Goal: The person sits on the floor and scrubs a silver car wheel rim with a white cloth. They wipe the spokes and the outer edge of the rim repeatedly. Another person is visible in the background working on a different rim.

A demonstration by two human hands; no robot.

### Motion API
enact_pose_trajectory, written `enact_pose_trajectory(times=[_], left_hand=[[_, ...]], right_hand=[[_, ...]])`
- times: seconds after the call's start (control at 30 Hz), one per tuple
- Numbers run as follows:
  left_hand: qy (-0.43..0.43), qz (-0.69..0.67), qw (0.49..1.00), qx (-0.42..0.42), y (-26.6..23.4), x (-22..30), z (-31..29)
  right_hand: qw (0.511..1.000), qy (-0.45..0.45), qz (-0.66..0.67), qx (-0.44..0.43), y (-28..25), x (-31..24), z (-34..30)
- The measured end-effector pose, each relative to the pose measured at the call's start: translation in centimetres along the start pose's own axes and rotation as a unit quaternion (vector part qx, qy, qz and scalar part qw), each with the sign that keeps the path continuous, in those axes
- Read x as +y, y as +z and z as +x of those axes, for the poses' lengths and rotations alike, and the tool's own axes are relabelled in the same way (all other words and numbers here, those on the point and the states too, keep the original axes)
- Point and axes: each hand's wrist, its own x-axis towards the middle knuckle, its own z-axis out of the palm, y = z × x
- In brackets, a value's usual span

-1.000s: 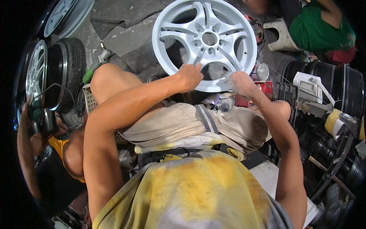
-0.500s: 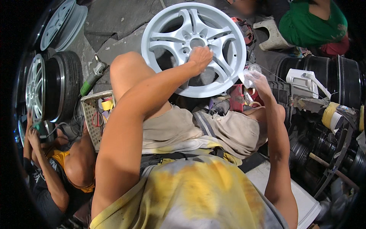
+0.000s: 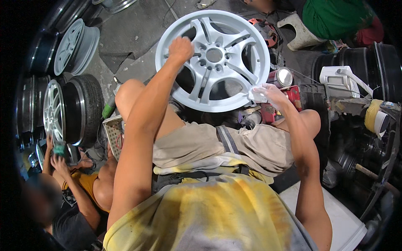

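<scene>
A light grey multi-spoke wheel rim (image 3: 234,73) lies face up in front of my knees. My left hand (image 3: 181,49) is closed over its left spokes; whatever the fingers may press on is hidden beneath them. At the rim's lower right edge, my right hand (image 3: 274,95) grips a crumpled white sheet (image 3: 257,93), cloth or paper, I cannot tell which. The sheet overlaps the edge of the rim. Just beyond that hand stands a round can (image 3: 284,77) with a pale lid.
At left, a co-worker's hands (image 3: 59,162) hold a green tool against another wheel (image 3: 54,111). A tyre (image 3: 93,109) and a basket (image 3: 112,133) are nearby. On the right are a white plastic device (image 3: 340,81) and dark rims. Someone in green (image 3: 331,19) sits beyond, near a white stool (image 3: 298,31).
My left hand has moved from the hub to the left spokes. My right hand has brought the white sheet down to the rim's lower right edge. The view has shifted slightly.
</scene>
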Motion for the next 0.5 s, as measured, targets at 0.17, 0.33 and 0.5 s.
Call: enact_pose_trajectory(times=[0.17,0.33,0.5], left_hand=[[0.042,0.037,0.998,-0.014,1.4,-3.0,-1.2],[0.052,0.013,0.996,-0.064,0.3,-3.9,-0.9],[0.074,0.060,0.985,-0.145,-1.3,-1.7,-3.7]], right_hand=[[0.987,-0.009,-0.113,0.113,2.1,0.7,2.2],[0.975,-0.039,-0.115,0.184,0.6,1.1,4.3],[0.931,-0.110,-0.102,0.334,-2.3,0.5,5.9]])
